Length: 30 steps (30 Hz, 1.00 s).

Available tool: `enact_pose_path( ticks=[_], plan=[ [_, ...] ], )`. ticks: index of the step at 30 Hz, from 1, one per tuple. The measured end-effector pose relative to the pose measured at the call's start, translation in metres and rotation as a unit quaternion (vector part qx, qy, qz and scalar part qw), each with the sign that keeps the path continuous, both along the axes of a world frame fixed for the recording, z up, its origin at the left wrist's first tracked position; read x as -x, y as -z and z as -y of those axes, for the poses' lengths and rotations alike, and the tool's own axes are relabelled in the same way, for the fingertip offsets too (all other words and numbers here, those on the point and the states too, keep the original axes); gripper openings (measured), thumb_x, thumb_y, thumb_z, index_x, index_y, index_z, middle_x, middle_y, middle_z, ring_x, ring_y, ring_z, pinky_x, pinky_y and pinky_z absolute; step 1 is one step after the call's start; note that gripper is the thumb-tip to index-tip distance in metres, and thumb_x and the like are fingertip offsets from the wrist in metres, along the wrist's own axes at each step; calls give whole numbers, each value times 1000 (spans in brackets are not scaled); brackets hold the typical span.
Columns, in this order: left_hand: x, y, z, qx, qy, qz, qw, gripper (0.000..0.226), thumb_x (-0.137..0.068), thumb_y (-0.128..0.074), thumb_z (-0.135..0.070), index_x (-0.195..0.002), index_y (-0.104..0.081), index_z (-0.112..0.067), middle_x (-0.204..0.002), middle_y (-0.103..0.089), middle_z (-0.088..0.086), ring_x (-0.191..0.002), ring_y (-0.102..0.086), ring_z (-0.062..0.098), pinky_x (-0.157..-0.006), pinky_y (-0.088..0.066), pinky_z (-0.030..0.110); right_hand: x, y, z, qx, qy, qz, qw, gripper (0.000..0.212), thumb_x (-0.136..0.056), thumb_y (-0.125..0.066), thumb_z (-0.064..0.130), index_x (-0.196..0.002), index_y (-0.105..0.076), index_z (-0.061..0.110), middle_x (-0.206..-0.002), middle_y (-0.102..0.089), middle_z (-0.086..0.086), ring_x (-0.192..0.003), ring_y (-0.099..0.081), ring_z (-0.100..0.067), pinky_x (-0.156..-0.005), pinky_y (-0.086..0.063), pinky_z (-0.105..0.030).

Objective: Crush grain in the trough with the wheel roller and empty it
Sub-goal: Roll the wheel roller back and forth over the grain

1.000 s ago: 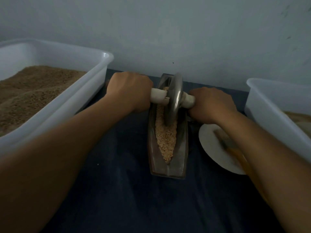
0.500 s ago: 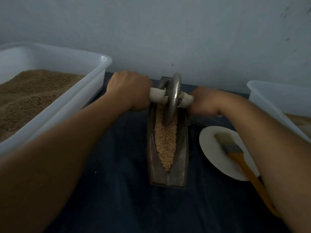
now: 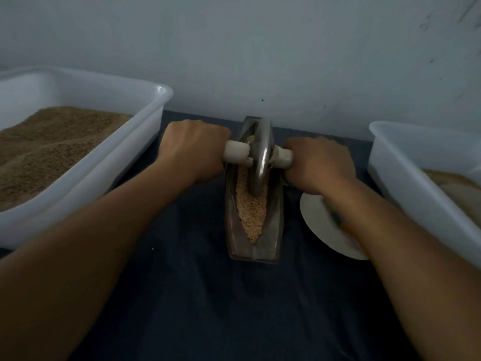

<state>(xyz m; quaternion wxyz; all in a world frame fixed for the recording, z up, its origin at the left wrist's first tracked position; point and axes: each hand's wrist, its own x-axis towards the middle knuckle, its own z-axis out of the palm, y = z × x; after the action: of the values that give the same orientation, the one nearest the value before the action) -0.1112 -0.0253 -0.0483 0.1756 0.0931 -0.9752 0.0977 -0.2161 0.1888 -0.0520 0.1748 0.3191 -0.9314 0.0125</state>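
At bench centre: trough point(image 3: 253, 230) holding grain point(image 3: 252, 212); wheel roller point(image 3: 261, 155) at its far end, left hand point(image 3: 194, 149) and right hand point(image 3: 316, 162) each wrapped tight round an axle handle (for even downward pressure)

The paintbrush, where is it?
In the head view, the paintbrush lies on the white plate, right of the trough, partly hidden under the right forearm.

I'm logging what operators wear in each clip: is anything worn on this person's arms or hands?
Nothing shows. The left hand and right hand are bare: no gloves, rings, watch or bands. Both forearms are uncovered right to the frame's edge, so no sleeves appear.
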Motion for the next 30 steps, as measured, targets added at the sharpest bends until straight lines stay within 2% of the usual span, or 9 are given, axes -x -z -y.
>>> enact_pose_path(
  ticks=[3, 5, 10, 13, 16, 19, 23, 28, 30],
  plan=[
    [-11, 0, -5, 15, 9, -18, 1000, 28, -81, -69, -48, -94, -49, -34, -76, -47, -6, -68, -46, 20, -60, -38, 35, -15, 11, -8, 31, 6, -46, 998, 18, -80, -64, 48, -90, -58, 34, -71, -55, 9, -58, -40, -18, -49, -20, -27],
    [-18, 2, -7, 18, 17, -22, 999, 29, -82, -69, -48, -97, -50, -33, -77, -48, -6, -68, -47, 20, -60, -38, 35, -24, 15, -12, 43, 6, -80, 996, 19, -80, -65, 46, -91, -58, 33, -64, -45, 10, -56, -37, -19, -49, -16, -26],
    [-35, 7, -10, 6, 30, -44, 999, 32, -82, -70, -49, -95, -47, -33, -77, -49, -7, -68, -48, 18, -60, -40, 34, -47, 15, -17, 43, 12, -116, 992, 22, -80, -70, 35, -78, -49, 27, -53, -30, 11, -46, -32, -18, -50, -9, -26],
    [-40, 6, -10, -11, 42, -40, 998, 31, -83, -70, -48, -98, -49, -31, -83, -57, -5, -74, -57, 20, -64, -48, 37, -56, 12, -19, 57, 8, -118, 991, 28, -75, -76, 27, -72, -48, 25, -52, -24, 13, -44, -32, -18, -52, -5, -25],
    [-42, 6, -11, -15, 39, -50, 998, 29, -83, -71, -46, -97, -50, -32, -82, -56, -6, -74, -58, 20, -63, -46, 36, -60, 11, -21, 73, -2, -117, 990, 31, -72, -79, 24, -70, -48, 24, -54, -30, 13, -42, -38, -22, -52, -5, -23],
    [-46, 9, -15, -20, 35, -90, 995, 23, -83, -73, -40, -92, -56, -29, -80, -60, -4, -72, -61, 21, -60, -43, 34, -60, 13, -22, 82, -7, -122, 989, 25, -76, -76, 28, -72, -51, 24, -54, -31, 13, -44, -42, -21, -50, -13, -22],
    [-51, 5, -20, -19, 24, -136, 990, 20, -81, -74, -32, -84, -56, -25, -75, -60, -2, -63, -50, 18, -58, -32, 31, -61, 5, -26, 79, 6, -133, 988, 24, -75, -75, 33, -74, -52, 26, -54, -21, 15, -47, -29, -17, -52, -11, -21],
    [-63, -8, -24, -20, 26, -137, 990, 17, -83, -72, -35, -89, -59, -27, -79, -62, -1, -70, -59, 24, -60, -34, 33, -70, -6, -32, 84, 16, -138, 987, 23, -75, -73, 35, -73, -52, 26, -52, -30, 13, -45, -20, -10, -52, -13, -21],
    [-68, -10, -24, -22, 16, -117, 993, 17, -84, -71, -39, -90, -57, -31, -80, -61, -2, -72, -58, 23, -61, -36, 34, -74, -6, -32, 75, 11, -134, 988, 21, -76, -70, 37, -75, -53, 26, -53, -33, 12, -46, -26, -13, -51, -14, -22]
  ],
)
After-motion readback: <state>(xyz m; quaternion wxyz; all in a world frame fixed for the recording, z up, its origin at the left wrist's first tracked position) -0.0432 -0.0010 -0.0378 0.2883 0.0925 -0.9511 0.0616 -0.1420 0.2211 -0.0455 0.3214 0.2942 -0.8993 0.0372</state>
